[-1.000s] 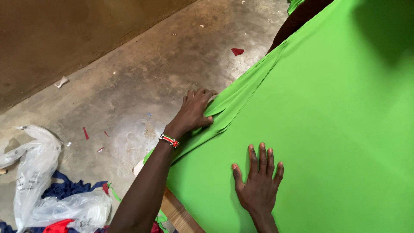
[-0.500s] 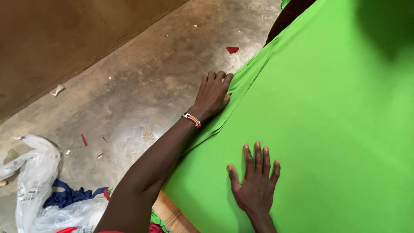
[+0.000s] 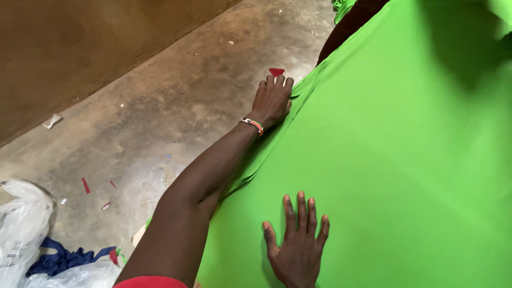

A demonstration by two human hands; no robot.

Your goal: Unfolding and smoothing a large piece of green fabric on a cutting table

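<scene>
Two flat hands pressed a bright green cloth, neither one closed on it.

The left hand (image 3: 273, 100) lay open, palm down, on the stacked folded edge of the green cloth (image 3: 405, 160), fingers stretched toward the floor side; the right hand (image 3: 296, 246) lay spread and flat nearer the body, on the smooth top layer, gripping nothing. A beaded bracelet (image 3: 253, 126) circled the left wrist. The cloth covered the bench entirely, its layered edge hanging toward the concrete floor (image 3: 149, 112). It looked thin, soft and light, probably slippery between layers, so best taken by pinching the stacked edge. A red scrap (image 3: 276, 71) lay just beyond the fingertips; white plastic bags (image 3: 21, 229) and blue fabric (image 3: 64, 258) sat well apart.
</scene>
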